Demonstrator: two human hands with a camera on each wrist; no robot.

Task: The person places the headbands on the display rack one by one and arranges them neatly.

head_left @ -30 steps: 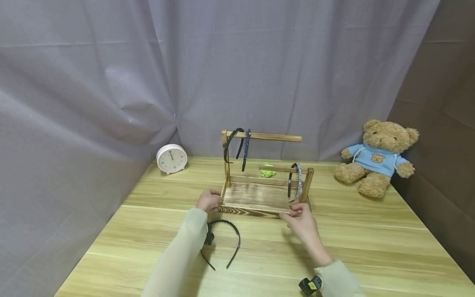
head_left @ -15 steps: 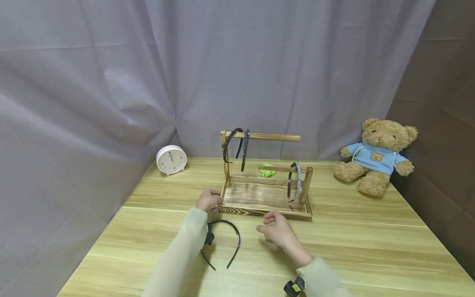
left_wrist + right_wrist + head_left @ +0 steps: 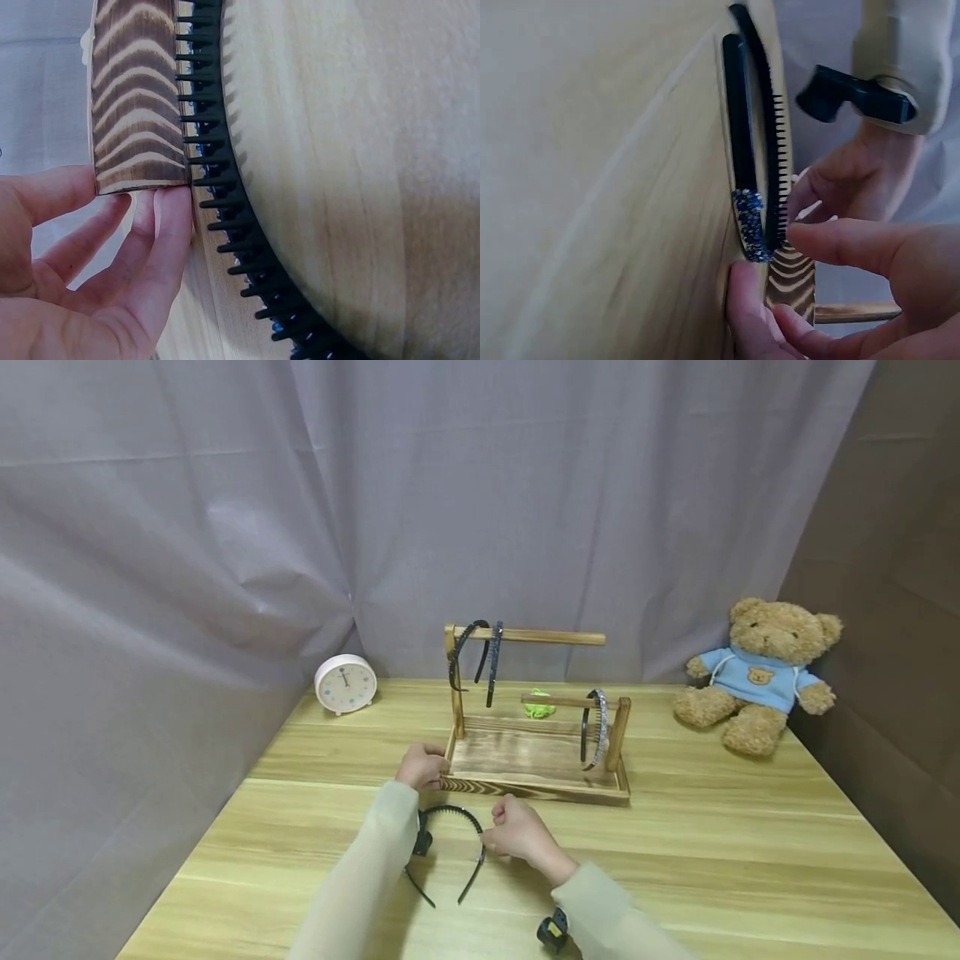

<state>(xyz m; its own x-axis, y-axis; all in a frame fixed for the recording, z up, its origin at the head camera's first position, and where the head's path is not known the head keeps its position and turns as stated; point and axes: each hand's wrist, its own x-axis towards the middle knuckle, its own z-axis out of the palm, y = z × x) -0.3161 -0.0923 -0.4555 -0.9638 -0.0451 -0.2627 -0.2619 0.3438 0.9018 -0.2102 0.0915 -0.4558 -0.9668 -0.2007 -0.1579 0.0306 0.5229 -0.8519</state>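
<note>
My left hand (image 3: 422, 766) grips the left front corner of a wooden headband rack (image 3: 517, 753); its fingers and thumb meet the tray's end in the left wrist view. On the table before the rack lies a black toothed headband (image 3: 453, 808) with blue glitter on its outer face (image 3: 748, 214). My right hand (image 3: 519, 832) is at the headband's right side. Thumb and fingers stand on either side of its band in the right wrist view, close to it or touching. Two dark headbands (image 3: 493, 664) hang from the upper bar, and a silver glittery one (image 3: 602, 731) from the lower bar.
A white clock (image 3: 346, 683) stands at the table's back left. Behind the rack lies a bright green stringy bundle (image 3: 538, 704). A teddy bear (image 3: 765, 677) in a blue top sits at the back right, before grey curtains (image 3: 480, 510).
My right hand has let go of the rack's front edge and moved left and nearer to me, over to the headband on the table. My left hand stays at the rack's corner.
</note>
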